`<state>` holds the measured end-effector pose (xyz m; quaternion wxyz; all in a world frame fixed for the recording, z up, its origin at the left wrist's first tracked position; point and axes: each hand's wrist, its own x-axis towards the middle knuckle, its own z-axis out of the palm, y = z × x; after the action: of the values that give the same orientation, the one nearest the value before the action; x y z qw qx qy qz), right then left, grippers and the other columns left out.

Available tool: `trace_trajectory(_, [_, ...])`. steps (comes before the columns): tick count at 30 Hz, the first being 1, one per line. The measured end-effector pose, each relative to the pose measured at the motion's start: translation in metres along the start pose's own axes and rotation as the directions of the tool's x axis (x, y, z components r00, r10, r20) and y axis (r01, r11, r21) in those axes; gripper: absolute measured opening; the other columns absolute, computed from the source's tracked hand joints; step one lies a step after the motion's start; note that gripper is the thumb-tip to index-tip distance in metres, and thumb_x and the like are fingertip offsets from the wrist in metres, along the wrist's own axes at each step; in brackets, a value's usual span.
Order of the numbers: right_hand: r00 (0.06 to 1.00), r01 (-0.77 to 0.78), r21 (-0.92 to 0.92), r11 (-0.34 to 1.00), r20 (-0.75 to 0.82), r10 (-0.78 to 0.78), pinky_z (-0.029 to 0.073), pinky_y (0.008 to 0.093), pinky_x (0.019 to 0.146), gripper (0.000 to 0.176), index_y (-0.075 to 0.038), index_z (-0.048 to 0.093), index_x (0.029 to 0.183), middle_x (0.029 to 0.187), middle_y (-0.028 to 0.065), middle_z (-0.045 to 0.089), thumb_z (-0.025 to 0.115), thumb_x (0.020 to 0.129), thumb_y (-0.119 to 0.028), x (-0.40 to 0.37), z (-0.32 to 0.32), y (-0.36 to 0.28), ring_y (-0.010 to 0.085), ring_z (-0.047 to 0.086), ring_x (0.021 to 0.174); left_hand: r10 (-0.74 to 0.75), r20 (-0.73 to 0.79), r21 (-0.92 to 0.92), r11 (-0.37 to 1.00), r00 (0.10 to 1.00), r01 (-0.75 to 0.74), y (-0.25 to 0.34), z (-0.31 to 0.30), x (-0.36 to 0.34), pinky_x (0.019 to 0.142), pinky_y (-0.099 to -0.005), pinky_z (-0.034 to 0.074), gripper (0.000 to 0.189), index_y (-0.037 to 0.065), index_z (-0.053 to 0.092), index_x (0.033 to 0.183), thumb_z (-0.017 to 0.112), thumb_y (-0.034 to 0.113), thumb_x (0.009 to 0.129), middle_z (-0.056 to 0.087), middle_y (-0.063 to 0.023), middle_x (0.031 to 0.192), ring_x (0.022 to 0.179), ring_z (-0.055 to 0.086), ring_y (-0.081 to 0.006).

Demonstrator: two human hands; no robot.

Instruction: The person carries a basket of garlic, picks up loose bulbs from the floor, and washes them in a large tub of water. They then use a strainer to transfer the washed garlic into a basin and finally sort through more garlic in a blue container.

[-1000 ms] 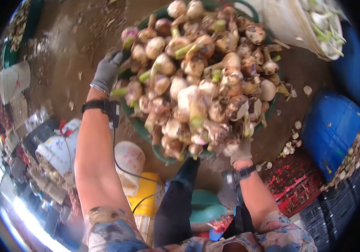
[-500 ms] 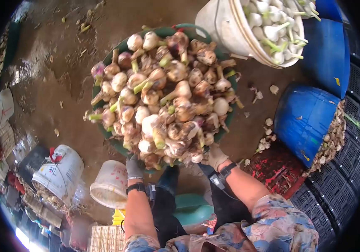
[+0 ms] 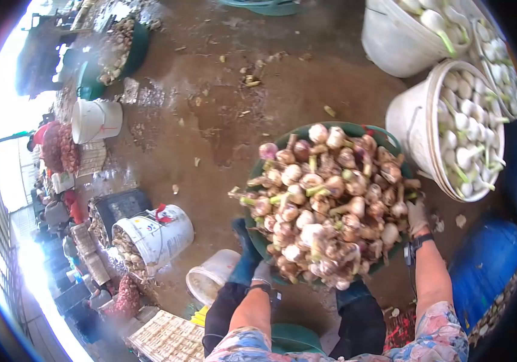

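A round green basin [image 3: 355, 128], heaped with garlic bulbs [image 3: 331, 202] still bearing dirty skins and cut stems, is in front of my legs. My left hand [image 3: 262, 272], in a pale glove, grips the basin's lower left rim; its fingers are partly hidden by the rim. On the right side, my gloved right hand [image 3: 417, 217] is closed at the rim, some fingers out of sight under the bulbs. Both wrists wear dark straps.
White buckets of clean garlic [image 3: 412, 130] stand at the right, close to the basin. Below them is a blue barrel [image 3: 487, 271]. A white bucket [image 3: 156, 235] and a smaller pale bucket [image 3: 213, 276] lie tipped at the left. The brown floor [image 3: 210, 108] looks wet, with scraps.
The view has swung left, and the basin now appears lower and further right. My right hand has shifted from the near rim to the right side; my left stays near the lower left rim.
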<state>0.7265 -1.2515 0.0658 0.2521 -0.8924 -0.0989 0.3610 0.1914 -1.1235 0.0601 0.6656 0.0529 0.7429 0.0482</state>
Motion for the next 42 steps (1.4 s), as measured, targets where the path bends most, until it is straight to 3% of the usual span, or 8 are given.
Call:
trace_trajectory(5, [0.986,-0.061,-0.701,0.711,-0.154,-0.067,0.046,0.0371,0.085,0.038,0.001,0.055,0.120,0.105,0.0199,0.062,0.058,0.088,-0.018,-0.018,0.005,-0.007,0.0311,0.059,0.091,-0.029,0.157,-0.038,0.999,0.987,0.036,0.039,0.035,-0.047,0.081,-0.0391,0.052,0.033,0.007,0.052,0.123,0.056,0.020,0.092,0.061,-0.0096,0.109,0.096,0.061,-0.0237])
trace_trajectory(8, [0.956,-0.173,0.278,0.945,-0.181,0.229,0.051,0.0372,0.073,0.033,-0.001,0.057,0.114,0.098,0.0146,0.063,0.055,0.091,-0.025,0.007,0.011,0.087,0.0247,0.060,0.081,0.022,0.091,-0.029,0.999,0.996,-0.019,0.035,0.028,-0.047,0.082,-0.0345,0.049,0.035,0.001,0.052,0.121,0.056,0.023,0.093,0.061,-0.0098,0.108,0.093,0.060,-0.0223])
trace_trajectory(11, [0.802,-0.472,0.791,0.388,0.203,0.562,0.053,0.0336,0.071,0.051,-0.005,0.055,0.120,0.103,0.0084,0.064,0.039,0.096,-0.048,-0.038,0.026,0.003,0.0222,0.063,0.085,0.058,-0.074,0.254,0.966,0.996,-0.038,0.087,0.030,-0.064,0.076,-0.0348,0.047,0.031,-0.002,0.057,0.110,0.060,0.022,0.090,0.062,-0.0119,0.100,0.086,0.057,-0.0202])
trace_trajectory(21, [0.681,-0.542,0.837,0.071,0.388,0.622,0.047,0.0453,0.081,0.040,-0.002,0.058,0.115,0.114,0.0128,0.060,0.036,0.096,-0.029,-0.164,0.208,-0.076,0.0318,0.057,0.100,0.390,0.078,0.470,0.797,0.917,-0.379,0.376,0.007,0.041,0.062,-0.0286,0.048,0.022,-0.002,0.065,0.095,0.068,0.012,0.080,0.065,-0.0067,0.082,0.070,0.057,-0.0129])
trace_trajectory(23, [0.780,-0.575,0.656,0.489,0.260,0.569,0.048,0.0423,0.081,0.041,-0.003,0.058,0.115,0.113,0.0109,0.061,0.044,0.095,-0.036,-0.160,0.247,-0.040,0.0302,0.058,0.096,0.511,0.233,0.756,0.440,0.827,-0.485,0.440,0.011,0.056,0.062,-0.0292,0.048,0.023,-0.004,0.065,0.094,0.069,0.013,0.079,0.065,-0.0066,0.081,0.070,0.058,-0.0136])
trace_trajectory(35, [0.965,-0.130,0.681,0.721,-0.080,0.250,0.053,0.0356,0.070,0.029,0.005,0.057,0.106,0.097,0.0110,0.061,0.055,0.094,-0.022,0.002,0.316,-0.414,0.0209,0.062,0.082,0.729,0.142,0.796,0.319,0.670,-0.515,0.704,0.014,0.187,0.058,-0.0312,0.049,0.022,-0.005,0.068,0.090,0.070,0.015,0.080,0.068,-0.0106,0.082,0.064,0.060,-0.0174])
trace_trajectory(39, [0.983,-0.182,0.902,0.392,0.174,0.055,0.055,0.0372,0.070,0.020,0.006,0.057,0.104,0.106,0.0146,0.061,0.048,0.092,-0.008,0.064,0.326,-0.488,0.0235,0.063,0.087,0.638,0.017,0.501,0.661,0.770,-0.559,0.776,0.034,0.158,0.064,-0.0350,0.048,0.031,-0.006,0.068,0.081,0.071,0.024,0.078,0.068,-0.0165,0.073,0.064,0.063,-0.0226])
trace_trajectory(42, [0.971,-0.181,0.616,0.767,-0.013,0.239,0.055,0.0343,0.070,0.019,0.006,0.058,0.103,0.102,0.0147,0.063,0.046,0.092,-0.005,0.098,0.331,-0.515,0.0223,0.064,0.085,0.678,-0.029,0.524,0.636,0.734,-0.567,0.809,0.040,0.174,0.062,-0.0355,0.047,0.029,-0.007,0.068,0.081,0.072,0.021,0.078,0.067,-0.0157,0.071,0.062,0.060,-0.0211])
